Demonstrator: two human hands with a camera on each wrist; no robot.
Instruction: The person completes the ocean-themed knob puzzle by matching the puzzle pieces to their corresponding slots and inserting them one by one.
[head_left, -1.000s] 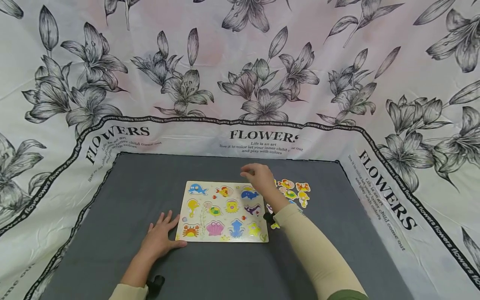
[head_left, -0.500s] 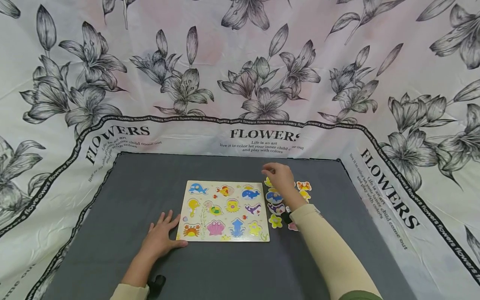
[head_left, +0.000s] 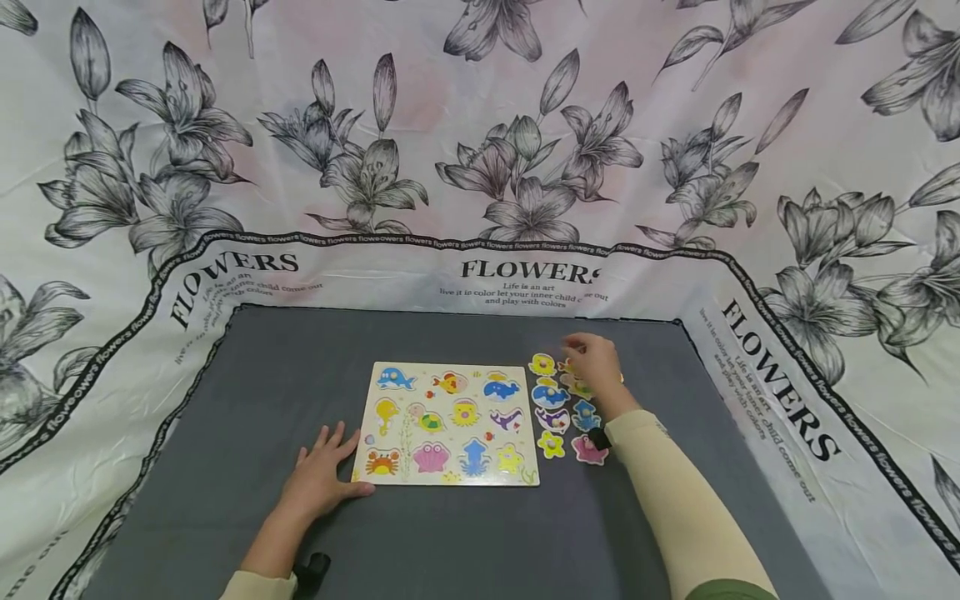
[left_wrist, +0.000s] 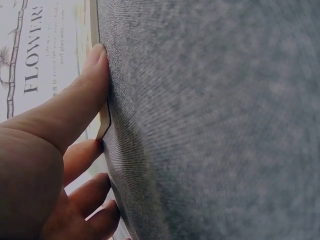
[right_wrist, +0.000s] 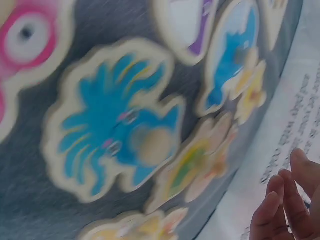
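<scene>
Grey cloth lies under everything, and on its left side the left hand rests with relaxed, spread fingers, gripping nothing. Its thumb lies on the near edge of the pale board and a fingertip touches the left edge, so the near left corner is framed. The board lies flat in the middle, printed with sea creatures; none of its pictures plainly shows a knob.

Just beside its right edge lie the loose pieces, among them a yellow round piece, a blue whale piece, a yellow star piece, a squid piece with a knob, and a pink piece. Farthest right, the right hand hangs over the far end of this group, fingers loosely bent, nothing visible between them.

The step in hand looks like reaching for a loose piece while the board is steadied. The next move would call for a small thumb-and-finger pinch on one knob, leaving the neighbouring pieces undisturbed
</scene>
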